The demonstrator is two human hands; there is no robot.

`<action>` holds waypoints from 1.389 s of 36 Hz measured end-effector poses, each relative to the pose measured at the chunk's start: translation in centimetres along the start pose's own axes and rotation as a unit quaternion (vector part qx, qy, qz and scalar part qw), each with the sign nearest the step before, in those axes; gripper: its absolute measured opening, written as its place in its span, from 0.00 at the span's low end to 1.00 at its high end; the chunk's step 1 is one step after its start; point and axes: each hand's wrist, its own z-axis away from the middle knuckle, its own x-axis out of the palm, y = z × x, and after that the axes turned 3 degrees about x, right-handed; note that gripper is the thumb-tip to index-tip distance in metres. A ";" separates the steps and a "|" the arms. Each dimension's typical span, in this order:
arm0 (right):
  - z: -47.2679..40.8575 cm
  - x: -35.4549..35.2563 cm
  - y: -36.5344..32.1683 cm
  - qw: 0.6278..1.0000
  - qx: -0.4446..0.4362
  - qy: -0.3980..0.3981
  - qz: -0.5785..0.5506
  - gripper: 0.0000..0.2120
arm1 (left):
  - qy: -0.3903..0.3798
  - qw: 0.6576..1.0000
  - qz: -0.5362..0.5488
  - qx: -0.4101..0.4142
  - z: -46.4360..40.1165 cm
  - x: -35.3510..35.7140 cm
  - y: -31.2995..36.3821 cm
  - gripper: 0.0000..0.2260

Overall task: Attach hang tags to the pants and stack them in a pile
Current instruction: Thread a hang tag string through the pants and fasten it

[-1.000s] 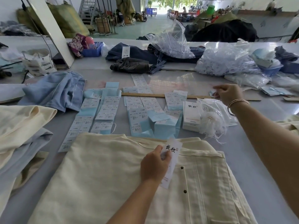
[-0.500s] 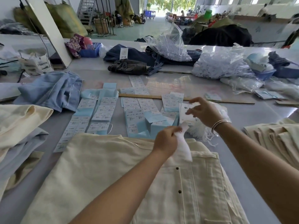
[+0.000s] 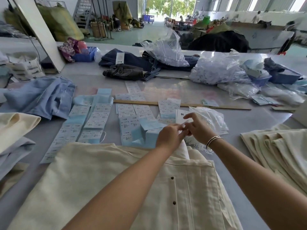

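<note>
Cream pants (image 3: 103, 176) lie flat on the grey table (image 3: 259, 123) right in front of me, button fly to the right. My left hand (image 3: 169, 136) is closed on a white hang tag (image 3: 184, 150) that hangs down over the waistband. My right hand (image 3: 196, 128) meets it fingertip to fingertip just above the waistband, pinching something thin that I cannot make out. Behind the hands lie a stack of white hang tags (image 3: 181, 116) and a clear bag of white strings (image 3: 209, 120).
Rows of blue-and-white size stickers (image 3: 93, 118) cover the table ahead. A pile of folded cream pants (image 3: 279, 146) sits at the right, cream and blue garments (image 3: 15, 130) at the left. A wooden ruler (image 3: 216, 106), dark jeans (image 3: 126, 72) and plastic bags (image 3: 221, 70) lie farther back.
My right hand came back from the far right of the table to my left hand. My left hand carried the hang tag forward to the waistband's edge. The tag now hangs below the left hand.
</note>
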 end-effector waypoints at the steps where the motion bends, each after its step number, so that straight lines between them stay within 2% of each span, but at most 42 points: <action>1: 0.1 0.2 0.0 1.000 0.006 0.000 -0.006 0.08 | 0.003 1.000 -0.011 0.008 0.0 0.0 0.0 0.17; 5: 0.2 0.6 0.0 0.998 0.053 -0.002 -0.043 0.12 | 0.005 0.997 -0.069 0.035 0.3 -0.1 -0.5 0.16; 10: 0.8 0.6 -0.6 0.976 0.119 -0.035 -0.181 0.18 | -0.017 0.981 -0.180 0.067 0.5 0.1 -0.3 0.20; 15: 1.0 0.9 -1.4 0.925 0.196 -0.042 -0.322 0.22 | -0.036 0.958 -0.277 0.064 0.0 0.0 0.2 0.11; 19: 1.1 1.0 -1.2 0.924 0.213 -0.039 -0.316 0.24 | -0.056 0.950 -0.304 0.044 -0.4 0.1 0.5 0.08; 21: 1.1 1.0 -1.2 0.926 0.209 -0.036 -0.311 0.24 | -0.050 0.955 -0.291 0.014 -0.3 0.2 0.6 0.10; 25: 1.0 0.8 -0.9 0.908 0.181 -0.018 -0.377 0.19 | -0.042 0.974 -0.215 -0.059 -0.2 0.1 0.0 0.18; 29: 1.1 1.2 -0.8 0.908 0.162 -0.035 -0.384 0.22 | -0.034 0.979 -0.190 -0.069 -0.1 0.1 -0.2 0.22; 32: 1.2 1.2 -0.6 0.905 0.156 -0.040 -0.393 0.20 | -0.044 0.972 -0.226 -0.057 -0.1 0.0 -0.2 0.19; 34: 1.2 1.1 -0.1 0.916 0.155 -0.042 -0.367 0.19 | -0.045 0.969 -0.235 -0.055 0.0 -0.1 -0.2 0.14; 38: 0.6 0.8 2.3 0.953 0.180 0.004 -0.244 0.17 | -0.033 0.990 -0.124 -0.062 0.8 -0.8 -0.1 0.13; 42: -0.8 -0.2 4.6 0.936 0.220 0.066 -0.267 0.16 | -0.011 0.998 0.009 -0.066 2.5 -2.2 -0.5 0.11; 45: -1.4 -0.2 4.7 0.950 0.196 0.045 -0.240 0.16 | -0.025 0.997 0.020 -0.073 4.2 -2.6 -1.2 0.09; 50: -2.3 -0.9 5.6 0.954 0.212 0.150 -0.151 0.15 | -0.026 0.992 0.041 -0.113 6.5 -3.3 -2.5 0.09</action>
